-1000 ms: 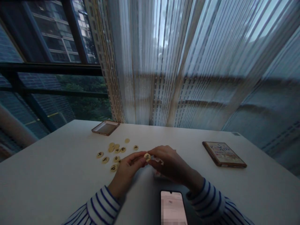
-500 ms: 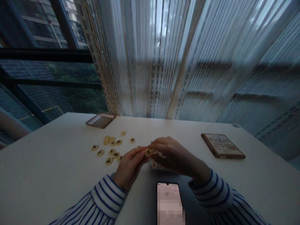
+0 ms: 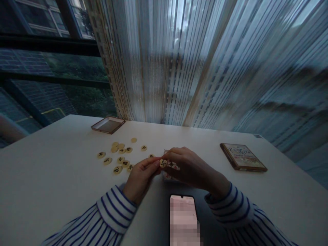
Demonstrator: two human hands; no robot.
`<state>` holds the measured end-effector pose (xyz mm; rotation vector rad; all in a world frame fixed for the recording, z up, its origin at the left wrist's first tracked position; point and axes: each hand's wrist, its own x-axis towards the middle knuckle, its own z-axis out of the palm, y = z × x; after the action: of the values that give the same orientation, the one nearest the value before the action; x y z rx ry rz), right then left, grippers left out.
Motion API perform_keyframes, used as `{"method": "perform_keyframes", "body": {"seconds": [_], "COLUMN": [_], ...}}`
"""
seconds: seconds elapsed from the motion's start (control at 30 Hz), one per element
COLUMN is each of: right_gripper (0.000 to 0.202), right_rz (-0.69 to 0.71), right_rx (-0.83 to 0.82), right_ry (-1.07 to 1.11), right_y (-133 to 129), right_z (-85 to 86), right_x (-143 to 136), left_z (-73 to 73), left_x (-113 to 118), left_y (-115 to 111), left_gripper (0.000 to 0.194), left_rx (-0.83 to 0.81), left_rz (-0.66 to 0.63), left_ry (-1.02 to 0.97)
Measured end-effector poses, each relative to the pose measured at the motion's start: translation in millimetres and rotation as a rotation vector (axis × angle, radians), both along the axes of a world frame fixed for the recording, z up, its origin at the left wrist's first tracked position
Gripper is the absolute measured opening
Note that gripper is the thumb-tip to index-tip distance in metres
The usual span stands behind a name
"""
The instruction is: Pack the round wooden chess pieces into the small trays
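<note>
A round xiangqi piece (image 3: 163,163) with a black character faces me between my two hands. My left hand (image 3: 141,176) pinches it from the left with thumb and fingers. From the right, the fingertips of my right hand (image 3: 192,167) close on the same piece. Partly hidden under my right hand stands a clear box (image 3: 167,178) with red-marked xiangqi pieces inside. Left of my hands lie several loose xiangqi pieces (image 3: 125,163), some showing black characters and some blank side up.
A phone (image 3: 183,218) lies in front of me below the box. At the back left is an open shallow tray or lid (image 3: 93,128). A flat brown-edged box with a printed cover (image 3: 244,158) lies to the right on the white table (image 3: 64,177). Curtains (image 3: 153,68) hang behind.
The view has tilted and shifted slightly. Both hands stay together on the piece, which has turned a little between the fingers.
</note>
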<state>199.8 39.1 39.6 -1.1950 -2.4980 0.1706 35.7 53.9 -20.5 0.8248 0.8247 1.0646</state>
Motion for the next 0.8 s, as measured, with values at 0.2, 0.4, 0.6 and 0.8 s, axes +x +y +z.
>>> {"method": "perform_keyframes", "body": {"seconds": [0.2,0.4,0.6,0.8], "right_gripper": [0.02,0.019,0.018,0.015], "right_rz": [-0.009,-0.02,-0.019,-0.029], "right_rx": [0.014,0.006,0.012,-0.008], "right_ry": [-0.033,-0.05,-0.093,-0.164], "right_y": [-0.6,-1.9,-3.4,-4.5], "right_z": [-1.1,0.5,3.6,10.4], "right_x": [0.2,-0.9,-1.1,13.1], "left_z": [-6.0,-6.8,-4.6,1.6], "left_x": [-1.6,-2.8,-2.0,-1.6], "left_y": [1.0,2.8,1.6,-0.5], "left_gripper": [0.025,0.024,0.028,0.031], "left_rx": [0.04,0.053,0.06,0.056], "left_rz": [-0.009,-0.028,-0.021,0.044], "left_ry": [0.029,0.068,0.117,0.176]}}
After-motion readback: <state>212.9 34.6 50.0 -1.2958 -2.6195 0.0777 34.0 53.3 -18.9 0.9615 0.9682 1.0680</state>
